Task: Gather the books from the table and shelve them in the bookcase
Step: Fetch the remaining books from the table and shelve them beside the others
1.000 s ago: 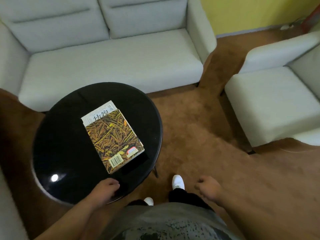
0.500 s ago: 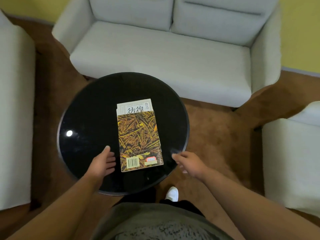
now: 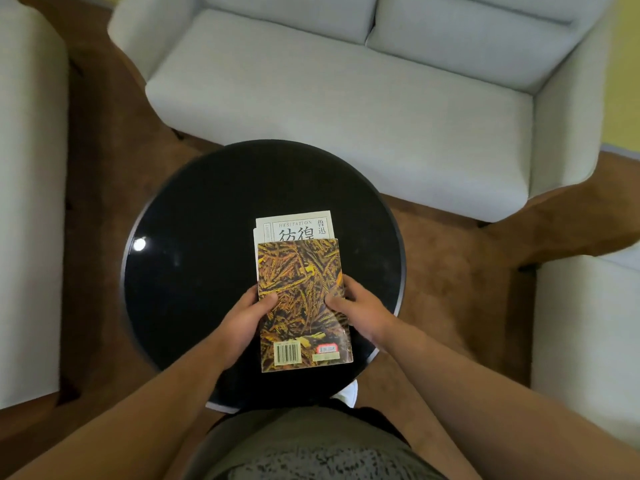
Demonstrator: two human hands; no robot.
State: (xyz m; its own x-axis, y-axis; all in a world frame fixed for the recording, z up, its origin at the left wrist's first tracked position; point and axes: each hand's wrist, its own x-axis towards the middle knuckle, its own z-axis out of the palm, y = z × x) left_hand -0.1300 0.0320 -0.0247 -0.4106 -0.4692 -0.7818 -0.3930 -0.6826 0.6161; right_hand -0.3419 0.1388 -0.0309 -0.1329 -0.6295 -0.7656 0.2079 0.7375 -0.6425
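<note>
A book with a yellow-brown wheat-pattern cover (image 3: 302,299) lies back side up, barcode toward me, on top of a white book (image 3: 296,226) printed "HESITATION" with large black characters. Both are over the right half of the round black table (image 3: 194,271). My left hand (image 3: 247,317) grips the wheat book's left edge, thumb on the cover. My right hand (image 3: 360,306) grips its right edge, thumb on top. Most of the white book is hidden under the wheat one. No bookcase is in view.
A pale grey two-seat sofa (image 3: 346,81) stands behind the table. Pale armchairs flank it at the left (image 3: 31,202) and right (image 3: 588,323). Brown carpet (image 3: 450,289) covers the floor. My white shoe (image 3: 348,393) shows under the table's near edge.
Both hands have moved in from the table's near edge and taken hold of the wheat-cover book by its two sides. The book has slid toward me, and more of the white book shows.
</note>
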